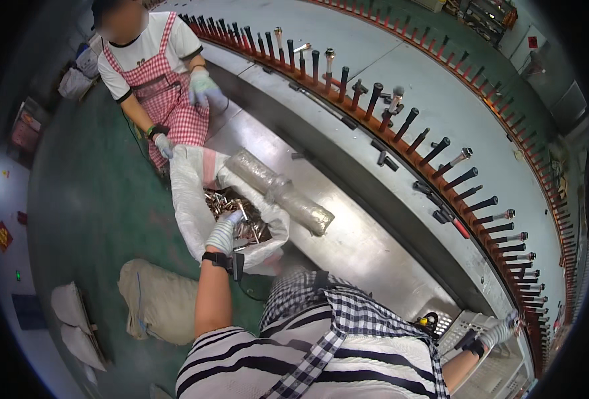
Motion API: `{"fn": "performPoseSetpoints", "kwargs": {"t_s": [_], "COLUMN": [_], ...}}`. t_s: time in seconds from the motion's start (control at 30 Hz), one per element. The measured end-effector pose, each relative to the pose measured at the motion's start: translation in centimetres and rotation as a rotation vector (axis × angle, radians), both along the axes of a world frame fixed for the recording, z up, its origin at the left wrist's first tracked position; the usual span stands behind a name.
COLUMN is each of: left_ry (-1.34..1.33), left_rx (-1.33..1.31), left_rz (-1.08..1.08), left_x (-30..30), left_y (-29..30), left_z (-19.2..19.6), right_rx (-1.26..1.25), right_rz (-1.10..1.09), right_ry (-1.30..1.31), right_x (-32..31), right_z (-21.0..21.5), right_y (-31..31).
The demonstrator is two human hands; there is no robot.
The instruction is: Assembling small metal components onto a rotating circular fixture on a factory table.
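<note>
My left hand (222, 234), in a striped pale glove, reaches into an open white woven sack (188, 199). Its fingertips are among many small shiny metal tubes (246, 231), one of which stands up at the fingers; I cannot make out whether they grip it. Far to the right, my gloved right hand (501, 332) is at the near edge of the curved row of upright black-handled pieces (497, 247). Its fingers are curled at the row, and what is in them is too small to name. A white plastic crate (497, 376) lies below that hand.
A person in a red checked apron (165, 90) grips the sack's rim with one gloved hand (163, 146). A plastic-wrapped roll (278, 189) lies on the metal ledge (348, 246). Loose black parts (388, 159) lie along the table edge. A beige sack (158, 299) rests on the green floor.
</note>
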State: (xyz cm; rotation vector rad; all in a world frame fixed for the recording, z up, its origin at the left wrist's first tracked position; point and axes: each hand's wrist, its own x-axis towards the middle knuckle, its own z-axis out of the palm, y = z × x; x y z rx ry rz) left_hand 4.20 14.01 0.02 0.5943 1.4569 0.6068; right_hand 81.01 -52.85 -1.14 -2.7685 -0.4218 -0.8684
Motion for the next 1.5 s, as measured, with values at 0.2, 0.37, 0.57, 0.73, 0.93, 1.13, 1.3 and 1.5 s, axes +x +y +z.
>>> {"fn": "performPoseSetpoints", "kwargs": {"t_s": [0.2,0.37,0.57,0.73,0.93,1.13,1.3,1.5], "left_ry": [0.678,1.007,1.142,1.245,1.265,1.276,0.907,-0.203], "left_rx": [0.200,0.268,0.477,0.754,1.019,0.709,1.209,0.916], "left_rz": [-0.932,-1.278,-1.384,-1.291,-1.208,-1.362,-1.109,-0.771], "left_x": [-4.8,-4.2,-6.8,-8.9,-12.0,-6.1,3.3,24.8], "left_y": [-2.4,-3.7,-4.5,-5.5,-7.5,-5.4,-3.0,-2.0], "left_z": [3.0,8.9,12.2,8.2,3.9,6.6,10.7,13.2], "right_rx": [0.914,0.766,-0.134,0.025,0.046,-0.115,-0.079,0.256], "right_rz": [0.761,0.984,1.710,1.533,1.089,0.443,-0.286,-0.334], "right_ry": [0.960,1.560,1.864,1.764,1.282,0.375,0.187,1.001], "right_x": [-14.5,-40.2,-54.0,-53.1,-43.5,-28.2,-20.0,-11.2], "right_z": [-5.8,10.1,10.9,9.0,2.9,2.5,10.9,7.4], "right_y": [30.9,56.2,66.4,65.4,55.7,35.4,19.2,5.3]}}
